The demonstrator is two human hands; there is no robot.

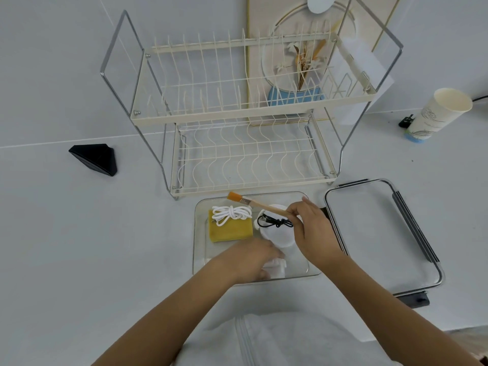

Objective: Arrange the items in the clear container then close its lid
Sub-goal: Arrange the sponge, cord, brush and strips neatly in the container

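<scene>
The clear container (198,233) stands on the white counter in front of me. Inside lie a yellow sponge (230,229) with a coiled white cord (231,213) on top, and a white round tub (280,235) with a bundled black cable (276,221) on it. My right hand (313,228) holds a wooden brush (253,203) with orange bristles by its handle, above the container's far side. My left hand (253,257) reaches into the container's near part and rests on a white crumpled item (276,268). The container's lid (380,233) lies flat to the right.
A two-tier cream dish rack (245,112) stands just behind the container. A black wedge-shaped object (96,159) sits at the left. A paper cup (439,113) stands at the far right. A dark object (416,299) pokes out under the lid's near corner.
</scene>
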